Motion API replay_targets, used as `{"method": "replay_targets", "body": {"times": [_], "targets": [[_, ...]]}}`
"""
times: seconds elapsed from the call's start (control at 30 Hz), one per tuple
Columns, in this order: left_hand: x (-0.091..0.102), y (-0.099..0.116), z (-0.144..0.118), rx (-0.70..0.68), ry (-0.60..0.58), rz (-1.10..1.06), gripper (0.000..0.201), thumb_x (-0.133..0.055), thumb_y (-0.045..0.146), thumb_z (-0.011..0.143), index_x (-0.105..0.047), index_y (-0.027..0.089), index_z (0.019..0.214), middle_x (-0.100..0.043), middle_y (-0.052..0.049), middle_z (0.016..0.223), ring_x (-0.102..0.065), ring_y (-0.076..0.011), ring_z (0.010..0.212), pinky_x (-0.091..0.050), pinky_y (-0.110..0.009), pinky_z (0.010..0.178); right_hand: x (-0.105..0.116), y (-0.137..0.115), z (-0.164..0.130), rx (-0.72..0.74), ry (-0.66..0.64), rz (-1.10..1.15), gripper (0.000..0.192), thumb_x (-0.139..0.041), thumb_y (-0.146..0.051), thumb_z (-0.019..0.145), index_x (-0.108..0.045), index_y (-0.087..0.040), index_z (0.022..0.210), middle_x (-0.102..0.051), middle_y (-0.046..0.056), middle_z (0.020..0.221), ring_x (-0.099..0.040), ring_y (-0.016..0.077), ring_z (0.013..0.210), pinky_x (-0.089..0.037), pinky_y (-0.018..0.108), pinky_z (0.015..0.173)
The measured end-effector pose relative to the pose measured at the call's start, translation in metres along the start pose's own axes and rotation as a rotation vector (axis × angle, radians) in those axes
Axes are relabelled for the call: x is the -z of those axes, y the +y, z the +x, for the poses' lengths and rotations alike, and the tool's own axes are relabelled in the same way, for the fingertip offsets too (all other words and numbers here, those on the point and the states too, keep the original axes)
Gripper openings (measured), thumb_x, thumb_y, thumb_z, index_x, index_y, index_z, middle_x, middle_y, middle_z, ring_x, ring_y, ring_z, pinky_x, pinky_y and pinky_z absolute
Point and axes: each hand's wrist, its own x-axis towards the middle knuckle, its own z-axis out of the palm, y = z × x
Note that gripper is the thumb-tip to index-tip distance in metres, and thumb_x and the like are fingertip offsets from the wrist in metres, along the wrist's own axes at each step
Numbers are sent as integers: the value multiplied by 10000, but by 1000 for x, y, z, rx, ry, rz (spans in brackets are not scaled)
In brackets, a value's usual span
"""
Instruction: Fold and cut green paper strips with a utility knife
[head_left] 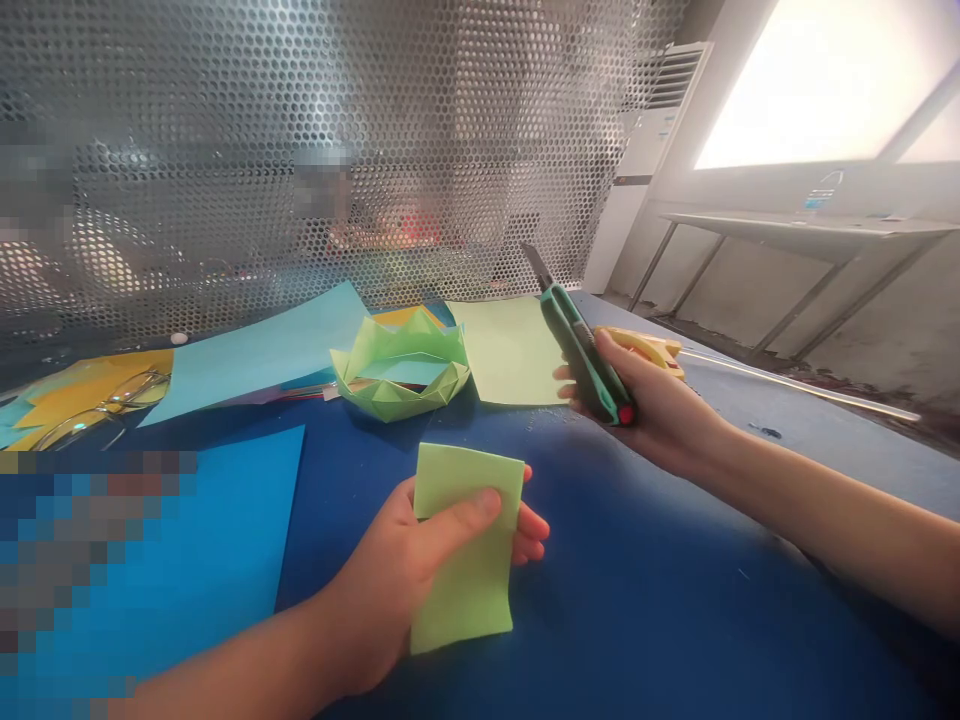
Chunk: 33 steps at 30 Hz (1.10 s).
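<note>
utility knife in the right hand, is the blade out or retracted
Out: the utility knife has its blade sticking out past the front end of the handle.

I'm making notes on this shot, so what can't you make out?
In the head view:
Left grip: partly behind the folded green paper.
Yellow object: partly behind the right grip.
Blue sheet: left side covered by pixelation.
Beyond the metal mesh: blurred shapes, screened by it.
Bottle: markings too small to read.
</note>
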Motion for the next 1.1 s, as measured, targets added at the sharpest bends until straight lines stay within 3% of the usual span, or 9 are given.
{"method": "replay_targets", "body": {"times": [0.17,0.27,0.37,0.47,0.57,0.63,0.7,0.87,1.1], "targets": [[2,0,-2,4,-15,-2,229,-782,380,822,-780,242,1004,-777,-12,847,-718,-132,809,-563,-224,728,-5,-7,-9,-66,-60,19,156,-520,-184,1002,-665,-166,948,-727,64,947,-694,142,792,-606,268,709],[2,-3,0,-17,-12,-5,240,-775,390,826,-776,251,1021,-779,-19,871,-718,-134,821,-559,-233,748,-3,-5,-9,-51,-72,20,121,-577,-246,1005,-646,-147,1001,-680,25,936,-644,114,729,-572,262,653],[3,-6,2,-36,-15,-8,328,-781,410,817,-748,263,1108,-775,-29,936,-715,-142,851,-561,-260,788,-1,-2,-6,-27,-76,-5,204,-609,-336,994,-636,-156,1087,-661,27,975,-629,117,726,-556,264,621],[4,-8,3,-10,12,-23,604,-815,468,767,-633,269,1307,-758,-44,952,-706,-155,853,-565,-291,797,1,-1,-5,-4,-71,-33,247,-593,-378,1001,-626,-156,1105,-652,20,943,-608,105,677,-536,245,577],[6,-8,1,31,75,-63,965,-864,506,669,-410,282,1491,-736,-37,879,-695,-182,836,-566,-306,747,1,0,-4,-7,-72,-58,261,-578,-406,1008,-624,-159,1079,-633,0,871,-556,78,594,-488,208,506],[8,-7,-1,12,101,-93,1046,-862,504,647,-328,308,1525,-719,-19,859,-687,-182,826,-560,-297,729,2,1,-2,-22,-63,-76,263,-573,-409,1010,-621,-156,1064,-618,-14,828,-530,67,555,-459,190,468],[9,-6,-2,-31,94,-112,963,-839,501,672,-371,342,1499,-712,-9,890,-675,-166,814,-555,-288,737,2,1,-1,-33,-48,-98,268,-567,-418,1012,-611,-154,1036,-603,-26,781,-530,66,534,-451,183,449],[8,-3,-1,-107,14,-103,523,-774,480,762,-641,326,1244,-705,-30,1184,-646,-125,827,-549,-275,791,4,0,0,14,-32,-193,280,-548,-427,1013,-566,-178,886,-627,-11,748,-583,83,533,-479,188,445],[9,1,4,-84,-70,-240,444,-604,470,898,-624,234,1273,-759,-106,1088,-679,-160,758,-546,-274,731,11,-3,-3,317,-121,-409,283,-572,-424,1004,-598,-161,1105,-629,-2,851,-599,102,632,-505,228,525]]}}
